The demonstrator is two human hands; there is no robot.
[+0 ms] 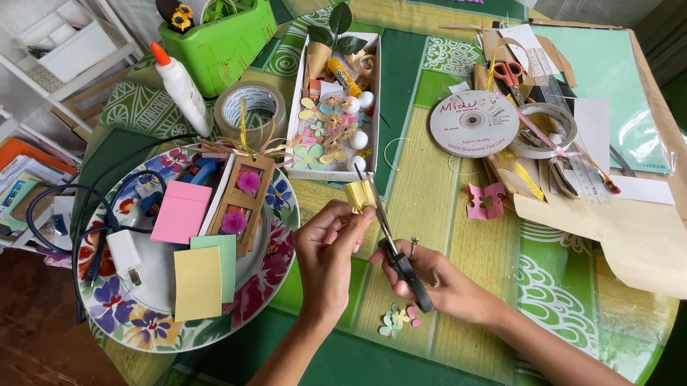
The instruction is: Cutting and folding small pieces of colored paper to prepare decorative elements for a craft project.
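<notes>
Holding a small folded yellow paper piece [360, 194] pinched in my left hand [326, 248], raised above the tabletop [437, 204], just in front of the white craft tray [376, 107]. My right hand [432, 278] is closed around the black scissors [396, 252], blades pointing up and touching the yellow piece. Small cut paper flowers [396, 319] lie on the tabletop just below my right hand. Floral plate [275, 219] with coloured paper sheets sits left of my left hand; pink cutout [487, 201] lies to the right, apart.
</notes>
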